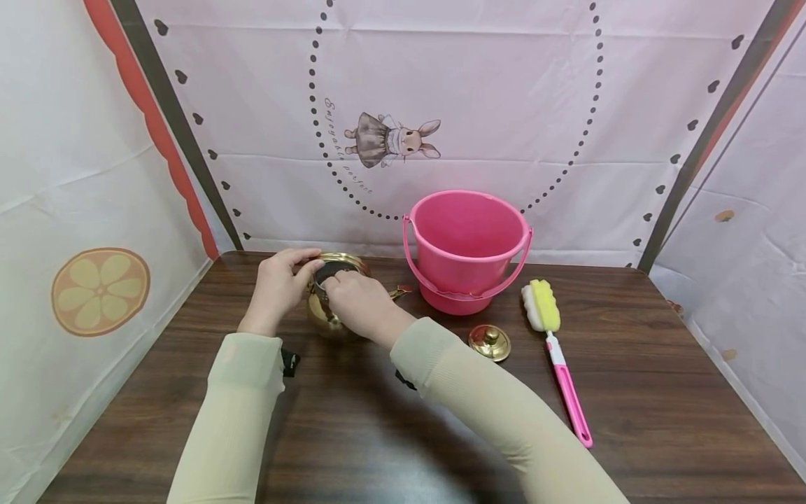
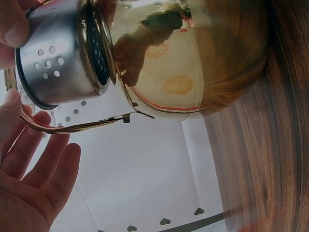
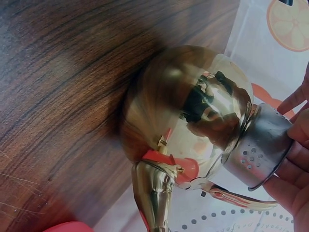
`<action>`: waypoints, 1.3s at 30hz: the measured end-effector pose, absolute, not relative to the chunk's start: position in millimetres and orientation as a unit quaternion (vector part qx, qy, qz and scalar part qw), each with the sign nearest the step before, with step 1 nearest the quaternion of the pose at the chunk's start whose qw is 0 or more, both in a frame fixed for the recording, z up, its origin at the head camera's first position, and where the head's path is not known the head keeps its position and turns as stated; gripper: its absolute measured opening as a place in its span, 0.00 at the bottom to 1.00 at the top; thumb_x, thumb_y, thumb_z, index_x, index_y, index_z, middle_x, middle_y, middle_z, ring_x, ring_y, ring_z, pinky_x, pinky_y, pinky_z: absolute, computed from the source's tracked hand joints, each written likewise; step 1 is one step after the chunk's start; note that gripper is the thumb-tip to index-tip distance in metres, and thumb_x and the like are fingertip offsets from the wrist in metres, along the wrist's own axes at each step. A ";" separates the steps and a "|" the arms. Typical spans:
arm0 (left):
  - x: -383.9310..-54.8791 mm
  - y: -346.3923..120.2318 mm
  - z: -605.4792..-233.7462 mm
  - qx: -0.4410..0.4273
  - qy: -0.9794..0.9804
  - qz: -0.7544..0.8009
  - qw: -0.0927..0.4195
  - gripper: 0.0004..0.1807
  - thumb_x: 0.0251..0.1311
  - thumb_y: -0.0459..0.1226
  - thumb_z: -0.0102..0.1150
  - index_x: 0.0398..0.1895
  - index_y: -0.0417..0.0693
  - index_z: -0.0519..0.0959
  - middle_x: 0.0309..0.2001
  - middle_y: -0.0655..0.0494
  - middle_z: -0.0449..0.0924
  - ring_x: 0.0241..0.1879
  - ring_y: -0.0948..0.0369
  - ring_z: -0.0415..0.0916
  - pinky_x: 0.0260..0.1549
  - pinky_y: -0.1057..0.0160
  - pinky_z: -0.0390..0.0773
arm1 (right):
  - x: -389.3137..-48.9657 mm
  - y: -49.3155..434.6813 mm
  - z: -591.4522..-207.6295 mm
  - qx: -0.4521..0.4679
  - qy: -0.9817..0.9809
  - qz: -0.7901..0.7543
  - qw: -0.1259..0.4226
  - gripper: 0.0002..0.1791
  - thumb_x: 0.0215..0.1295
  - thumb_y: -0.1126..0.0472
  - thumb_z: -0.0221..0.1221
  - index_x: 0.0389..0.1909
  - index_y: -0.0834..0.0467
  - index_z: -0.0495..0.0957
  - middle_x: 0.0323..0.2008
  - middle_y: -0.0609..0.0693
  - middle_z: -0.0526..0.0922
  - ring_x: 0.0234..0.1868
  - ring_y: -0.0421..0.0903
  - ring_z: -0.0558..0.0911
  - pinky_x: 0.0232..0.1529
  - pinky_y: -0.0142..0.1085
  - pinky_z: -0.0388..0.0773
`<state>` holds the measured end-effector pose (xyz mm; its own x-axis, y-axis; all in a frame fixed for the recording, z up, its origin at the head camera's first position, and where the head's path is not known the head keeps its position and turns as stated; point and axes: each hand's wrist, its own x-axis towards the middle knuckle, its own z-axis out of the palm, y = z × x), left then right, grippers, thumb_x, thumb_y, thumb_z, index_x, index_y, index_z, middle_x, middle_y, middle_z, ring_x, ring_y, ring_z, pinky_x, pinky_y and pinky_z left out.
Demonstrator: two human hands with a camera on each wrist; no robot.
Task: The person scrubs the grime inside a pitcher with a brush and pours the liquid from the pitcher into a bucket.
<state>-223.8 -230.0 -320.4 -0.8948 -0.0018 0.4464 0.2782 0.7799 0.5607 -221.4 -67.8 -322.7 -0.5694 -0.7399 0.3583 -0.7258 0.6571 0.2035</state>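
A shiny gold teakettle (image 1: 320, 313) (image 2: 164, 58) stands on the wooden table, its spout (image 3: 154, 188) toward the right with a red piece at its base. My left hand (image 1: 280, 283) (image 2: 41, 174) holds the kettle's raised gold handle (image 2: 72, 128) between thumb and fingers. With my right hand (image 1: 364, 301) (image 3: 297, 159) I pinch the rim of a silver perforated strainer (image 2: 60, 55) (image 3: 260, 147). Most of the strainer stands above the kettle's mouth; whether its lower end is inside I cannot tell.
A gold lid (image 1: 490, 343) lies right of the kettle. Behind it stands a pink bucket (image 1: 462, 280) with its handle lowered. Further right lies a sponge brush (image 1: 569, 392) with a pink handle. Patterned cloth (image 1: 504, 98) hangs along the table's back and sides.
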 end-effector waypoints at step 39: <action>-222.6 -226.3 -318.5 -0.081 -0.914 -0.327 0.227 0.17 0.64 0.38 0.57 0.53 0.39 0.79 0.49 0.39 0.80 0.43 0.47 0.78 0.40 0.48 0.79 | -204.6 -31.8 -330.7 0.504 -0.797 0.005 0.333 0.06 0.64 0.60 0.56 0.38 0.57 0.79 0.36 0.49 0.82 0.39 0.44 0.81 0.46 0.31 0.80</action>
